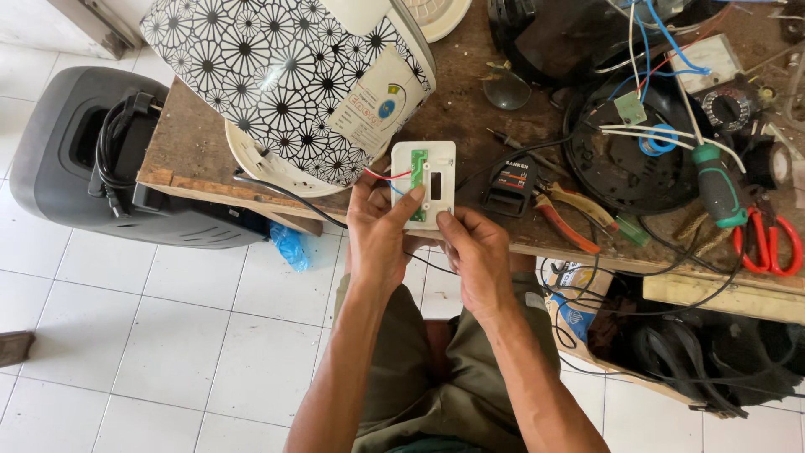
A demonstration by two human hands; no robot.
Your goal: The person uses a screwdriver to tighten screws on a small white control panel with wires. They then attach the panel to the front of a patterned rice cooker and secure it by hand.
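At the far left, a dark grey plastic case (75, 159) stands on the tiled floor (168, 335), a coiled black power cord (113, 155) tucked into its recess; its lower right side is hidden behind the edge of the wooden workbench (470, 92). Next comes the rice cooker body (285, 84), white with a black flower pattern, lying tilted on the bench and cut off at the top of the view.

Your left hand (377, 239) grips the left edge of a white plastic control panel (424, 180) at the front edge of the bench, index finger pressed on its face; a narrow green circuit board (419, 168) sits inside it, and thin red and blue wires (387, 176) run from it toward the cooker. Your right hand (478, 260) pinches the panel's lower right corner. Both hands are clamped on the panel; your fingers cover its bottom edge.

Further right lie a small black part (509, 189), orange-handled pliers (570, 214), a round black base (629, 159) with loose wires crossing it, a green-handled screwdriver (719, 189) and red-handled scissors (767, 243). The tangle of black cables (688, 352) under the bench is hard to sort out.
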